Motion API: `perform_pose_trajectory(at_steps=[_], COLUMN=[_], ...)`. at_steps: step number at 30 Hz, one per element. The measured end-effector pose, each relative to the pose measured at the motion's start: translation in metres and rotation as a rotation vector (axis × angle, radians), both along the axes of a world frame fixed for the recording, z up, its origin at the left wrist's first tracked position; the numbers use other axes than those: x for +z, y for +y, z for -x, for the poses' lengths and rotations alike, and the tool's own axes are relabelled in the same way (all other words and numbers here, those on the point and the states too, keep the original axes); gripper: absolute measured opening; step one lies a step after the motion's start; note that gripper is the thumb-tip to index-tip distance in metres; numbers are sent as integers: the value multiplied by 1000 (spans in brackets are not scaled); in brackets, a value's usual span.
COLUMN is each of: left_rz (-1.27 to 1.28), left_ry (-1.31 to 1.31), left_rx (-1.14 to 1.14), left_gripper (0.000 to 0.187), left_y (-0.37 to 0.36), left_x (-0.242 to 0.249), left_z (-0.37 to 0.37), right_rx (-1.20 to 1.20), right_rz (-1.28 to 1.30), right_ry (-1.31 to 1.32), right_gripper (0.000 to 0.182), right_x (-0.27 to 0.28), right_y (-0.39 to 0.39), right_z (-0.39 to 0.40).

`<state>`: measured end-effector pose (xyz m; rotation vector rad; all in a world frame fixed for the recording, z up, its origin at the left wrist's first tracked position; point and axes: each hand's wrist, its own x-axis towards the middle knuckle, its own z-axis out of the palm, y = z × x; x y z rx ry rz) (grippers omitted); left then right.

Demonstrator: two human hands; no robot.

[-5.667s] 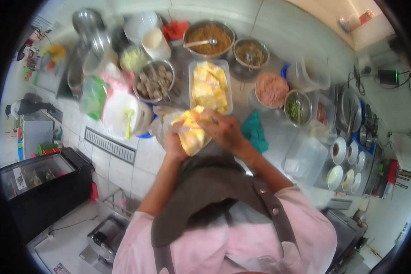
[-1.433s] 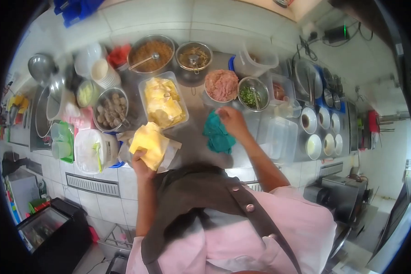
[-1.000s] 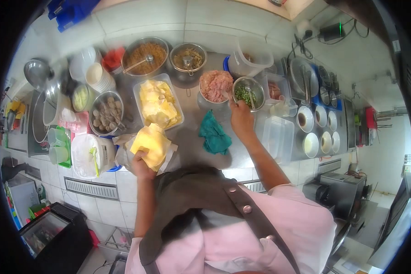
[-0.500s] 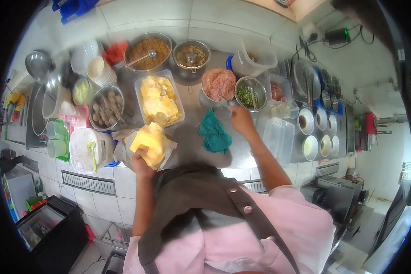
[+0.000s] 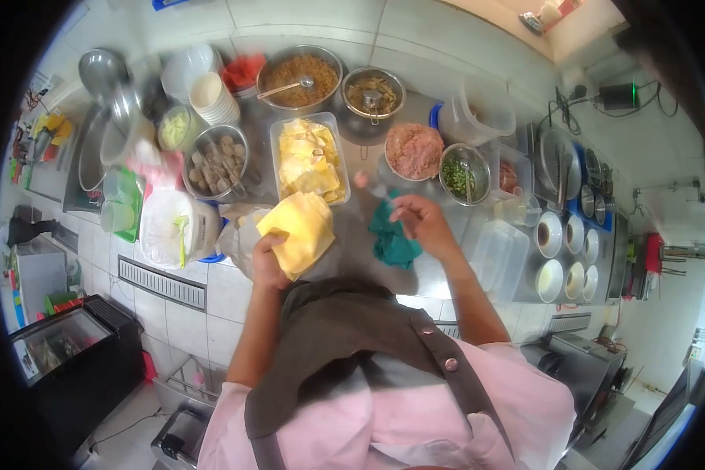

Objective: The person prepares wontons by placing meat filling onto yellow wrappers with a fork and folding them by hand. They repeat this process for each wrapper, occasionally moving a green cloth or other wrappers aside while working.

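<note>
My left hand (image 5: 269,262) is closed on a stack of yellow dough wrappers (image 5: 304,233), held above the counter's front edge. My right hand (image 5: 421,219) is closed on a thin utensil (image 5: 378,190), smeared by motion, with a pinkish dab of minced meat (image 5: 361,178) at its tip. It hangs between the wrappers and the heaped bowl of minced meat (image 5: 413,149). Beneath the right hand lies a crumpled green cloth (image 5: 394,244). Folded yellow dumplings (image 5: 305,153) fill a clear tub (image 5: 343,176) beyond the left hand.
Chopped greens (image 5: 460,174) fill a metal bowl right of the meat. Meatballs (image 5: 218,166) sit in another bowl at left, near a white lidded container (image 5: 172,227). Several small white bowls (image 5: 548,235) and a clear plastic box (image 5: 500,254) stand at right.
My right hand has come away from the meat bowl toward me and leftward, bringing a dab of meat on the utensil. The camera view has shifted; my left hand keeps its wrappers.
</note>
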<state>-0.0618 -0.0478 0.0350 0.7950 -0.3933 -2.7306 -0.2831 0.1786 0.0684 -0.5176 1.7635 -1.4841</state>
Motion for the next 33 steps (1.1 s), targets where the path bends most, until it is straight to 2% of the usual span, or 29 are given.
perform_pose_trajectory(at_steps=[4, 6, 7, 12, 15, 28, 31, 33], left_rz=[-1, -23, -49, -59, -93, -159, -132, -94], left_ry=[-24, 8, 39, 82, 132, 211, 203, 169], left_rx=[-52, -74, -95, -52, -25, 13, 19, 39], left_gripper=[67, 65, 62, 63, 64, 66, 69, 68], left_y=[5, 5, 6, 11, 4, -1, -4, -6], left_x=[5, 10, 12, 17, 15, 25, 29, 22], left_z=[5, 6, 6, 4, 3, 2, 5, 5], right_rx=[132, 137, 141, 279, 274, 373, 355, 314], right_rz=[-23, 92, 95, 176, 200, 77, 111, 127], right_ry=[149, 395, 396, 755, 874, 985, 910, 695], right_gripper=[19, 23, 23, 34, 38, 45, 44, 44], right_x=[12, 13, 13, 12, 8, 32, 38, 40], right_y=[-28, -38, -40, -49, -50, -44, -49, -52], right_z=[-27, -33, -32, -31, -30, -12, -12, -12])
